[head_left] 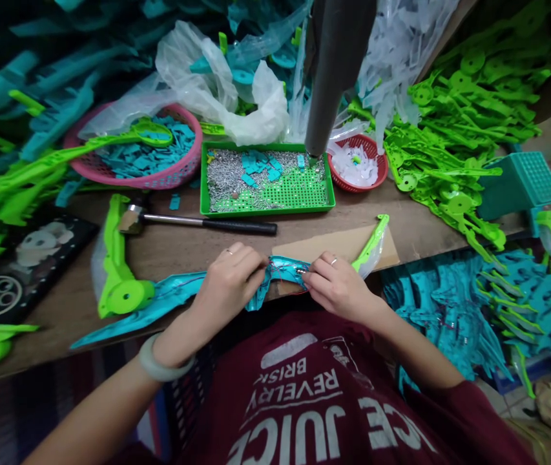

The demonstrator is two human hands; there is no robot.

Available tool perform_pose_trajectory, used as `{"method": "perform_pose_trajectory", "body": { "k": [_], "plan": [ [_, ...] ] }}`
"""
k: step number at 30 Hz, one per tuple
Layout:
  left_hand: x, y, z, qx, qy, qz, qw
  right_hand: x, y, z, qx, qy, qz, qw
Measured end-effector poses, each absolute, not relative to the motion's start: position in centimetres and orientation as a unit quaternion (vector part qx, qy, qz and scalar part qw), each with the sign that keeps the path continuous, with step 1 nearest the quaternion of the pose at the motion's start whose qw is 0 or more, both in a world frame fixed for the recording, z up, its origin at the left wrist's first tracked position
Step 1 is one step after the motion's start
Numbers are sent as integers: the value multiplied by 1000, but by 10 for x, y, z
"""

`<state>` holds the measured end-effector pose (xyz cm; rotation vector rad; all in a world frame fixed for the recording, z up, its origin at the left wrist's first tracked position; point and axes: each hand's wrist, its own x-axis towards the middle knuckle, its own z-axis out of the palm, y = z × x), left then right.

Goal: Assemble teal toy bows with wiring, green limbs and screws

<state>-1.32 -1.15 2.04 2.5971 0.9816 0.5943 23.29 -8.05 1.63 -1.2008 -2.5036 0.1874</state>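
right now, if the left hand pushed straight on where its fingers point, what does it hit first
The left hand would probably meet the blue part it is touching first, then perhaps the right hand; depth is unclear here.

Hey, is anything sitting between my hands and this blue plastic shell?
Nothing visible: your left hand and right hand are both on the blue plastic shell, and the hammer lies farther back.

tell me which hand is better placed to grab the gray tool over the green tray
Right, probably: the gray tool is almost straight ahead of the right hand, while the left hand sits farther left. Both are at the blue part, so either must leave it.
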Motion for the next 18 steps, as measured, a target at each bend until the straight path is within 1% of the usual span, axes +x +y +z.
{"method": "perform_pose_trajectory", "body": {
  "k": [5,7,13,16,18],
  "plan": [
    [-22,10,24,905,292,165,260,232,-81,16,-426,-885,62,177],
    [-24,19,25,910,273,148,273,231,-81,17,-429,-884,57,177],
    [-20,29,28,943,220,108,225,232,-79,17,-426,-884,58,180],
    [-18,20,34,957,207,93,179,239,-76,16,-421,-885,87,178],
    [-18,9,39,965,205,87,139,245,-74,17,-411,-884,109,196]
  ]
}}
